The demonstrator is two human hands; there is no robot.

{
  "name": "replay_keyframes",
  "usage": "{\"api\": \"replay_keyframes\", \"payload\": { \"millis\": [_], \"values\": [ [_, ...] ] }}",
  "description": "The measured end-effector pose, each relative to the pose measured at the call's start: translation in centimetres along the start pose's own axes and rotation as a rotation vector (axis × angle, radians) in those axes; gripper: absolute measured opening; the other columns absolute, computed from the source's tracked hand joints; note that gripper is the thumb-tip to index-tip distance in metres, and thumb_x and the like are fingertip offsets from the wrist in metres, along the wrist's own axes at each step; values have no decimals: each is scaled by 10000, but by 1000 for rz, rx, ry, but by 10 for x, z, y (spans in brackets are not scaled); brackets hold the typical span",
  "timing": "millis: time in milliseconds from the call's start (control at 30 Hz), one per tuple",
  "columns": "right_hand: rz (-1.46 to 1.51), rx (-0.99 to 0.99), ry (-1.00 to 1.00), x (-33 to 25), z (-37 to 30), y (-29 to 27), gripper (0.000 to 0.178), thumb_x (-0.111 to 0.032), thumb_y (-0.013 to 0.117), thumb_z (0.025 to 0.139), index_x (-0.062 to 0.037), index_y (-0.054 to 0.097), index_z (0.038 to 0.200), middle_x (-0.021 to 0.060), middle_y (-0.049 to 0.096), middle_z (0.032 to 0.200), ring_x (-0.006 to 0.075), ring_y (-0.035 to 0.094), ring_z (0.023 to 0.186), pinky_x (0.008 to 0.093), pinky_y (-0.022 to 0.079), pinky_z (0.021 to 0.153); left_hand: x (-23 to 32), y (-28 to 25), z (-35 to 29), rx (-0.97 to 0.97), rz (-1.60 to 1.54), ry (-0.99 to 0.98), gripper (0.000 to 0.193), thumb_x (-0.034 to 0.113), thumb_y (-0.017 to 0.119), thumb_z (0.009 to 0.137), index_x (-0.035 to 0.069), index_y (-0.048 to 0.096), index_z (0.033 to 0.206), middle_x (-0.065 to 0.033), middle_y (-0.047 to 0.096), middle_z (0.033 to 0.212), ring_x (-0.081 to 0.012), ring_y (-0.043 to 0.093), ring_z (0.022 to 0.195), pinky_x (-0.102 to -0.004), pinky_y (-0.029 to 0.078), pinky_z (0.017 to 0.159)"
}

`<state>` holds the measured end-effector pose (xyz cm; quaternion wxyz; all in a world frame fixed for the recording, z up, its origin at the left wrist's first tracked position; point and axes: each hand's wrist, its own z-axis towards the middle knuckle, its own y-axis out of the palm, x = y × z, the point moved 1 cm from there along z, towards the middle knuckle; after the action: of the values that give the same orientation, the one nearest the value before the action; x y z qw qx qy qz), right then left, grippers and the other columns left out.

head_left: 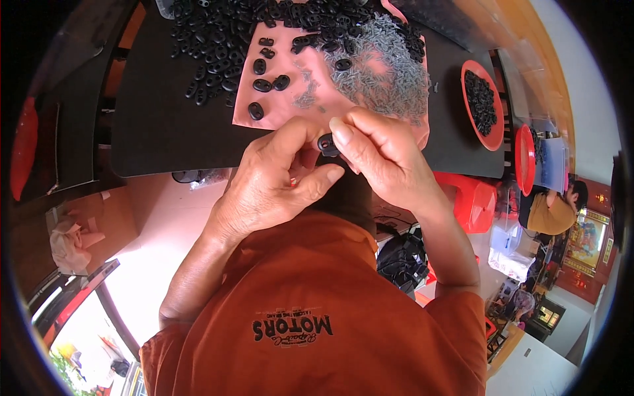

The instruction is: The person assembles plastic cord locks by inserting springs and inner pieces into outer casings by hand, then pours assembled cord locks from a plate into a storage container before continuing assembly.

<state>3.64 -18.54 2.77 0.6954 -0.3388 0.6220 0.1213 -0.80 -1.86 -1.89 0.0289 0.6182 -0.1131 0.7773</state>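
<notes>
Just past the near table edge, my two hands meet at a small oval black plastic cord lock (325,144). My right hand (383,148) pinches it, thumb laid over its top and index finger curled behind. The curled fingers of my left hand (281,165) close on its left side, while the left thumb sticks out below it. Part of the piece is hidden by my fingers. Beyond my hands, several finished-looking black oval pieces (262,85) lie spread on a pink cloth (247,117). A large heap of small metal springs (380,72) covers the cloth's right side.
A big pile of black plastic parts (211,56) stretches across the far side of the dark table (158,135). At the right sits a red bowl (467,121) of small black parts. A red stool (477,206) stands below. Another person (553,212) sits farther right.
</notes>
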Motion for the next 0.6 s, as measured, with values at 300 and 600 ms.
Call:
{"api": "replay_keyframes", "payload": {
  "millis": [300, 600],
  "values": [
    [31, 107, -57, 2, -7, 8, 177, -82, 558, 956, 41, 546, 830, -24, 465, 722, 27, 413, 636, 194, 337, 533, -3, 2, -2, 78, 209, 217, 317, 111, 719, 822, -17, 563, 1066, -120, 597, 795, -185, 557, 583, -291, 475, 544],
    [-293, 806, 142, -1, -46, -80, 313, -235, 587, 945, -14, 563, 723, -62, 441, 617, 25, 378, 599, 236, 308, 505, 8, 4, 6, -13, 83, -47, 295, 169, 747, 817, -8, 568, 973, -28, 476, 623, -85, 420, 526, -239, 382, 478]
  ]
}}
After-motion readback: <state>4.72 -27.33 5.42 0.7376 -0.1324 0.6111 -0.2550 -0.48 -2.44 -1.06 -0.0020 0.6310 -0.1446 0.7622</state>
